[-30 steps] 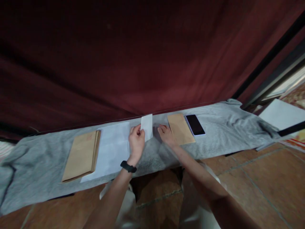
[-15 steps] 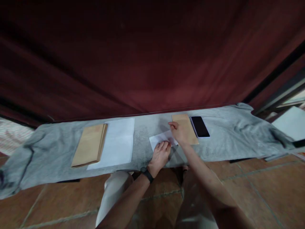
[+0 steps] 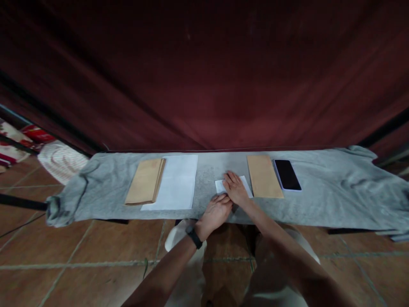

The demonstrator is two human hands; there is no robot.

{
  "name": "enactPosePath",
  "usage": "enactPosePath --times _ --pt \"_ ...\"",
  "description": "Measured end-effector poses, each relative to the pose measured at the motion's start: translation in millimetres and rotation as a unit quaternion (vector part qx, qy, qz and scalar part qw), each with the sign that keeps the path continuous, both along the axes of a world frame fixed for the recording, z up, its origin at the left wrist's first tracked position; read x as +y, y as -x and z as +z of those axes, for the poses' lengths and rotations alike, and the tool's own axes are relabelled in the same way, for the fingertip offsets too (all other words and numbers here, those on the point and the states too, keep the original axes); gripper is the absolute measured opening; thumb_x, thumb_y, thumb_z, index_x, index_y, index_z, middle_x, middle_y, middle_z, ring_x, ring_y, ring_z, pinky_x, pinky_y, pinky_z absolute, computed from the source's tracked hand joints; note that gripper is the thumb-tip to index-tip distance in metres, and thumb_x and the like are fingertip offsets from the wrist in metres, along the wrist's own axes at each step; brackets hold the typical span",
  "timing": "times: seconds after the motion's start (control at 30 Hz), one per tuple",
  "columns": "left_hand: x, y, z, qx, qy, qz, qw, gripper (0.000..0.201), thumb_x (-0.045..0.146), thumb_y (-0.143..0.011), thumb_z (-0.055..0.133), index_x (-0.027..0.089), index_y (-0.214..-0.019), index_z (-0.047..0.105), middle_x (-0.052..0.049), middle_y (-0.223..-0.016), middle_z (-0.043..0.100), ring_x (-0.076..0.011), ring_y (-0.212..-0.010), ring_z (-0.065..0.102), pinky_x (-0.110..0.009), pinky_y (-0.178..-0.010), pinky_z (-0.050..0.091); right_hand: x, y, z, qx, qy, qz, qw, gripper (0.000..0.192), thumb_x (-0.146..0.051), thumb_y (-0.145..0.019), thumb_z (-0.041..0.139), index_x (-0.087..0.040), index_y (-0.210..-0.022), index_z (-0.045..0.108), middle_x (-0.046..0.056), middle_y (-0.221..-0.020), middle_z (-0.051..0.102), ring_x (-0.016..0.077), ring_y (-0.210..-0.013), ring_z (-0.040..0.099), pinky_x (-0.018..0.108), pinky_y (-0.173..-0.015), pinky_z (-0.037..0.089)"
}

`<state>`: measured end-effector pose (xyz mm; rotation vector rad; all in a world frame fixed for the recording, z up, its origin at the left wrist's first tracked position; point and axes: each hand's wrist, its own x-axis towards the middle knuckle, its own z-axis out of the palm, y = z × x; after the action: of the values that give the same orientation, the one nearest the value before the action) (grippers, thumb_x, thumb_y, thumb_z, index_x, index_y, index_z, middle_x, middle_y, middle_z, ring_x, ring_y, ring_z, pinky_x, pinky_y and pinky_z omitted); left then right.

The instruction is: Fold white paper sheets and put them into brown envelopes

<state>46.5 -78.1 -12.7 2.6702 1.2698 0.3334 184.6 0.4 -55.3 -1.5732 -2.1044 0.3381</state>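
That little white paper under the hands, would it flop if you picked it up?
Probably a bit. The folded white paper looks thin and lies flat under the right hand, so it likely weighs little and bends easily. Folding may stiffen it some. On the grey cloth it probably would not slide far, and the left hand touches its near edge.

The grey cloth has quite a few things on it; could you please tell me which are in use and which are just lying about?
In use: folded white paper, under right hand and left hand.

Lying about: single brown envelope, phone, envelope stack, white sheets, all on the grey cloth.
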Motion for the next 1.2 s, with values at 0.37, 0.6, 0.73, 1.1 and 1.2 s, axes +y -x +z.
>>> enactPosePath --times 0.37,0.6,0.73,1.1,1.2 --pt "21 65 -1.8 -0.117 -0.002 0.139 0.983 0.030 0.020 -0.098 0.056 0.019 -0.124 0.070 -0.009 -0.130 0.071 -0.0221 -0.122 0.065 -0.041 -0.109 0.053 -7 4 -19.3 -0.098 -0.067 -0.004 0.993 0.054 -0.038 -0.105 0.040 -0.016 -0.154 0.047 0.014 -0.161 0.042 0.0303 -0.149 0.040 0.051 -0.123 0.027" --pt "32 128 -4.4 -0.121 -0.063 0.271 0.953 0.038 0.021 -0.098 0.050 0.018 -0.132 0.064 -0.014 -0.141 0.064 -0.0245 -0.132 0.060 -0.045 -0.112 0.051 -8 5 -19.7 -0.100 -0.064 -0.008 0.993 0.054 -0.038 -0.105 0.040 -0.015 -0.154 0.047 0.015 -0.161 0.042 0.0316 -0.150 0.038 0.055 -0.124 0.024" --pt "30 96 -9.5 -0.072 -0.039 0.228 0.970 0.046 0.025 -0.101 0.043 0.011 -0.144 0.053 -0.019 -0.153 0.053 -0.0266 -0.145 0.048 -0.047 -0.118 0.045 -9 7 -13.9 -0.089 -0.053 -0.013 0.995 0.054 -0.037 -0.106 0.037 -0.014 -0.154 0.047 0.015 -0.161 0.043 0.0311 -0.149 0.039 0.055 -0.124 0.025" --pt "26 -3 -37.2 -0.024 -0.029 0.140 0.989 0.058 0.025 -0.101 0.036 0.006 -0.155 0.037 -0.022 -0.161 0.041 -0.0295 -0.154 0.031 -0.053 -0.124 0.032 0 -6 -9.4 0.038 -0.018 -0.030 0.999 0.055 -0.030 -0.107 0.027 -0.009 -0.154 0.044 0.017 -0.161 0.042 0.0245 -0.151 0.036 0.047 -0.123 0.034" --pt "31 2 -43.2 -0.020 -0.037 0.143 0.989 0.059 0.025 -0.099 0.038 0.008 -0.155 0.037 -0.020 -0.161 0.041 -0.0287 -0.155 0.029 -0.052 -0.125 0.030 -10 -6 -8.0 -0.002 -0.023 0.007 1.000 0.056 -0.037 -0.109 0.026 -0.010 -0.155 0.044 0.015 -0.162 0.041 0.0235 -0.153 0.034 0.046 -0.125 0.031"
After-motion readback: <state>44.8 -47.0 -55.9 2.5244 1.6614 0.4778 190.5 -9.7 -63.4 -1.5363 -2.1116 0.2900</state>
